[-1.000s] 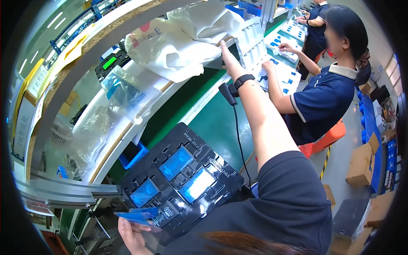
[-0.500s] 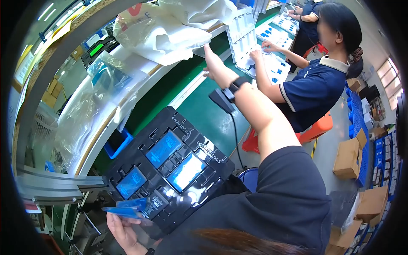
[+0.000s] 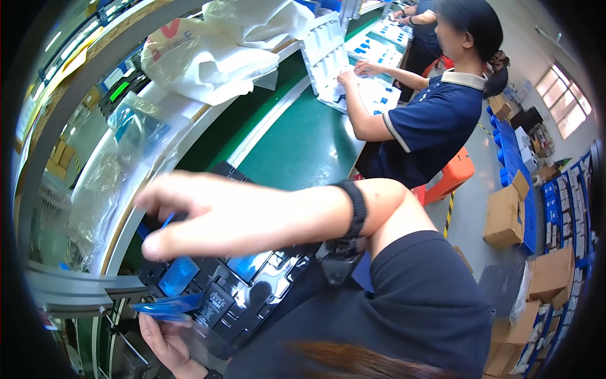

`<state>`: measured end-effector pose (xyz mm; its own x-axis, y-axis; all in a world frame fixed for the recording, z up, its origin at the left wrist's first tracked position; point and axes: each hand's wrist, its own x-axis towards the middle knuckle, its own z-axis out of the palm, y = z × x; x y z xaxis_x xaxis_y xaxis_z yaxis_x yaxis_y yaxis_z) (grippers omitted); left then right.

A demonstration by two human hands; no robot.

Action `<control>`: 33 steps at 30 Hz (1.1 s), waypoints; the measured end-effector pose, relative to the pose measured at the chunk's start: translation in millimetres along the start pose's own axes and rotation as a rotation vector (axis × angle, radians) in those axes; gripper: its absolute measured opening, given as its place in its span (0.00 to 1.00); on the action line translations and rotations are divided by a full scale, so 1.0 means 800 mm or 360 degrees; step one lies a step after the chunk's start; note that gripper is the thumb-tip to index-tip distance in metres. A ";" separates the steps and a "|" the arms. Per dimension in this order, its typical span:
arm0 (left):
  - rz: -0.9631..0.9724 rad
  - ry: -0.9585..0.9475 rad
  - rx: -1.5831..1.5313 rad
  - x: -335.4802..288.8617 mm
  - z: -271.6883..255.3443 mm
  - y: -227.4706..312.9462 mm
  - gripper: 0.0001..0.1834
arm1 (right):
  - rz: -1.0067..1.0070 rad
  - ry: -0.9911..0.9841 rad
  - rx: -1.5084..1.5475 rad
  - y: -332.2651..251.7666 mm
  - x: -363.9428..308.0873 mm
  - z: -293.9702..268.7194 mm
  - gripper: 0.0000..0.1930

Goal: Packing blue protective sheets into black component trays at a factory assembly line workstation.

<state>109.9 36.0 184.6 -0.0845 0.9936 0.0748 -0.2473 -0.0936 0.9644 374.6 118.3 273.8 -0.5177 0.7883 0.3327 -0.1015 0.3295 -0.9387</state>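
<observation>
At the lower left my left hand [image 3: 165, 344] is closed on a thin stack of blue film sheets [image 3: 167, 307], with clear plastic hanging below it. My right hand [image 3: 196, 211], smeared by motion, reaches left above a black plastic tray [image 3: 255, 319]. Its thumb and fingers are apart and nothing shows between them. In the tray's recesses lie flat blue-faced packs [image 3: 178, 276] and a dark pack with pale print [image 3: 213, 307]. My right forearm hides the tray's far part.
Crumpled clear plastic bags [image 3: 104, 202] and a white bag [image 3: 202, 60] lie along the shelf on the left. Across the green bench [image 3: 303, 148] a co-worker [image 3: 435, 120] handles white trays [image 3: 372, 91]. Cardboard boxes [image 3: 504, 218] stand at right.
My right hand has swung from the far side of the bench back to the left, over the black tray. The left hand still holds the blue sheets. The whole view has shifted slightly.
</observation>
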 end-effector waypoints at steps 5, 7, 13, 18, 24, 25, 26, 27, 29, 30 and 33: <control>-0.0077 -0.0020 0.0027 0.002 -0.014 -0.009 0.15 | 0.0122 -0.0016 0.0003 0.039 0.019 0.063 0.27; -0.0199 0.0011 -0.0019 -0.001 -0.020 -0.008 0.16 | -0.0129 0.0109 -0.0281 0.078 0.011 0.085 0.26; -0.0306 -0.0116 0.0359 -0.002 0.013 0.019 0.15 | -0.0338 0.0016 -0.0342 0.079 0.012 0.086 0.29; -0.0280 -0.0095 0.0366 0.006 0.001 0.006 0.15 | -0.0135 -0.0162 -0.0363 0.086 0.008 0.081 0.25; -0.0263 -0.0015 0.0457 -0.003 0.003 0.008 0.19 | -0.0229 -0.0346 -0.0232 0.094 0.012 0.085 0.15; -0.0171 -0.0027 0.0524 -0.002 0.003 0.000 0.17 | -0.0236 -0.0397 -0.0253 0.096 0.011 0.084 0.12; -0.0077 -0.0041 0.0591 0.000 0.004 -0.005 0.16 | -0.0245 -0.0447 -0.0276 0.096 0.011 0.082 0.10; -0.0078 -0.0026 0.0598 -0.003 0.003 -0.005 0.16 | -0.0250 -0.0458 -0.0265 0.096 0.011 0.082 0.10; -0.0053 -0.0087 0.0528 -0.005 0.004 -0.002 0.17 | -0.0324 -0.0391 -0.0295 0.094 0.011 0.082 0.07; -0.0043 -0.0118 0.0493 -0.006 0.004 -0.001 0.18 | -0.0328 -0.0398 -0.0285 0.094 0.010 0.082 0.07; -0.0017 -0.0105 0.0418 -0.007 0.001 0.000 0.21 | -0.0415 -0.0372 -0.0295 0.092 0.008 0.082 0.06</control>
<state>111.4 30.3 184.4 -0.0178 0.9972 0.0723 0.0115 -0.0721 0.9973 307.9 113.5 200.7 -0.6764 0.5333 0.5080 -0.1109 0.6081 -0.7861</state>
